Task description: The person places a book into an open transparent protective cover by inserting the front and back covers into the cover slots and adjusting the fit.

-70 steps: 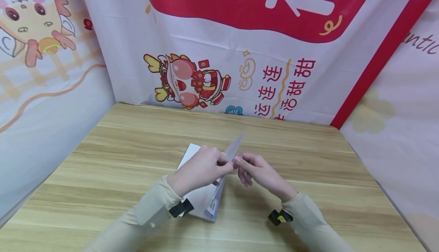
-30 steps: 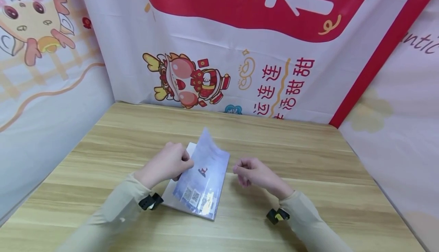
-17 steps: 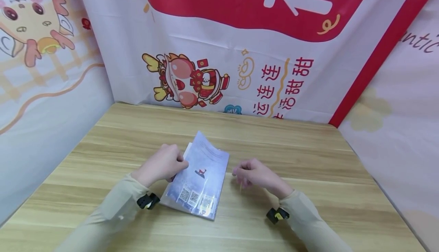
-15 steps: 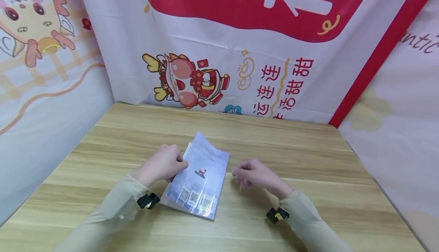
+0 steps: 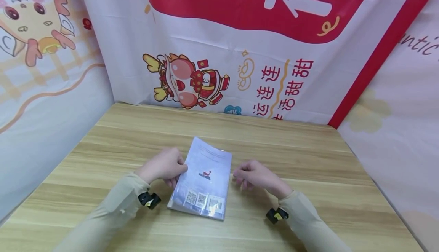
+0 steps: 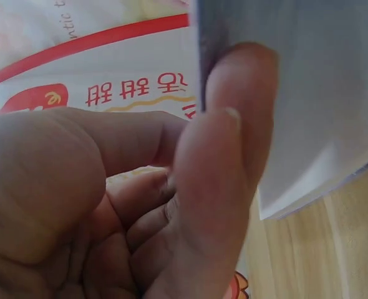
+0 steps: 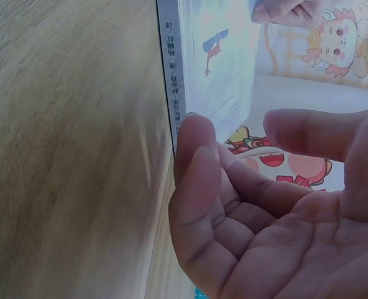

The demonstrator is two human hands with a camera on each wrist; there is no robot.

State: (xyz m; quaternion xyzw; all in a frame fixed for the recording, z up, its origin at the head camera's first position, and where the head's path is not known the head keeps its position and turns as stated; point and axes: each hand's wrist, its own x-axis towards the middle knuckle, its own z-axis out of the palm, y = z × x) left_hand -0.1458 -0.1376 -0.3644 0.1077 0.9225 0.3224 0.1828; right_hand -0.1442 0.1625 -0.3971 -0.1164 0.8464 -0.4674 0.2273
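A book (image 5: pixel 205 181) with a pale blue-violet, glossy cover lies on the table, back cover up. Square codes are printed near its lower edge, and a small red figure marks the middle. At its left edge my left hand (image 5: pixel 164 165) pinches the cover, thumb on top and fingers below. In the left wrist view, whitish pages (image 6: pixel 321 143) show beyond the fingers. My right hand (image 5: pixel 258 176) is beside the book's right edge, fingers loosely curled and holding nothing. The right wrist view shows its fingertips close to the printed spine (image 7: pixel 173 68); whether they touch is hard to tell.
The wood-grain table (image 5: pixel 308 160) stretches out around the book. Behind it hangs a white and red printed cloth (image 5: pixel 212 39), with more printed cloth at the left and right. Black wrist cameras (image 5: pixel 277 216) sit on both sleeves.
The left hand has turned the back cover over from right to left, down onto the pages. Lately the book has shifted slightly right. The right hand has drawn back from the cover and stays beside it.
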